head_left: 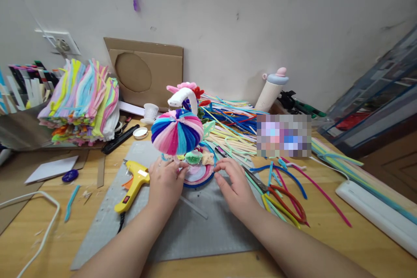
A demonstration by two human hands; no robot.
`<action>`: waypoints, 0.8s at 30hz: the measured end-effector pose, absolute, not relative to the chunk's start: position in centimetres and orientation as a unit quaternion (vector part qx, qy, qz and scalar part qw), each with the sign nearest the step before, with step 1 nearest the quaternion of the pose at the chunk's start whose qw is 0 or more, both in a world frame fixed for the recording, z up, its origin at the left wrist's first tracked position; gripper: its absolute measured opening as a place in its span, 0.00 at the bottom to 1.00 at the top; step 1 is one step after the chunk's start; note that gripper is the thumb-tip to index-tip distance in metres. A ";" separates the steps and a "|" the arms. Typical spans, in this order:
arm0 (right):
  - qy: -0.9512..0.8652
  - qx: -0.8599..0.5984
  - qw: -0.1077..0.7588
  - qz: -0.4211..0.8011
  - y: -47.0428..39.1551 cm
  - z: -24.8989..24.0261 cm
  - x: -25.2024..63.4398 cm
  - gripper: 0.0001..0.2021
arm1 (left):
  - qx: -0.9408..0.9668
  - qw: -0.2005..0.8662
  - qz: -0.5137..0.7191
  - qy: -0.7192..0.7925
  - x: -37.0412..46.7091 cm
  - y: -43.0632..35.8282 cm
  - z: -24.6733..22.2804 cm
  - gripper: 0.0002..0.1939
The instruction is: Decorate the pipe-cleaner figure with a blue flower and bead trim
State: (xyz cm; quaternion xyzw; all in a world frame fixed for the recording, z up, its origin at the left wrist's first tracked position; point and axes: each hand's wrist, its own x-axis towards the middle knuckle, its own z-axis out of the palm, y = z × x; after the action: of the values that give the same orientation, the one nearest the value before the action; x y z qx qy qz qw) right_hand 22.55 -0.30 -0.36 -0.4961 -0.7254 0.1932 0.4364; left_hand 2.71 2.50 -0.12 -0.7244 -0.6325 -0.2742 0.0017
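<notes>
A pipe-cleaner ornament stands on the grey cutting mat [208, 234]. It has a striped pink, blue and white dome [177, 132] hanging under a white curved stem [185, 94] with pink and red flowers. Below is a round spiral base [198, 176] with a blue rim, bearing a green piece and a beige star. My left hand [167, 182] is closed at the base's left side, its fingertips partly hidden under the dome. At the right rim, my right hand [236, 184] has loosely bent fingers, thumb and forefinger apart, fingertips at the edge.
A yellow glue gun [135, 182] lies left of my left hand, and a clear glue stick [193, 207] in front. Orange-handled scissors [283, 202] and loose pipe cleaners are at right. Behind stand bundled pipe cleaners [83, 100], cardboard [163, 65] and a bottle [270, 91]. A power strip [374, 217] is far right.
</notes>
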 end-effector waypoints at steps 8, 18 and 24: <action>-0.721 -0.500 0.437 0.199 -0.3 -0.4 22.6 0.06 | -0.766 -0.081 -0.311 -0.557 2.7 0.9 0.5 0.06; -0.722 -0.497 0.435 0.206 -0.1 -0.6 22.5 0.05 | -0.756 -0.083 -0.282 -0.585 3.0 0.0 1.5 0.09; -0.725 -0.492 0.434 0.211 0.0 -0.6 22.5 0.05 | -0.745 0.032 -0.243 -0.621 3.0 2.7 0.6 0.10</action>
State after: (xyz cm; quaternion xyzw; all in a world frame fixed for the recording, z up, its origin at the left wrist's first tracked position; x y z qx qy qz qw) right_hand 22.52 -0.04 -0.59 -0.4918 -0.7248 0.2108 0.4340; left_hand 3.02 2.66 0.60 -0.7449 -0.6205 -0.2430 0.0323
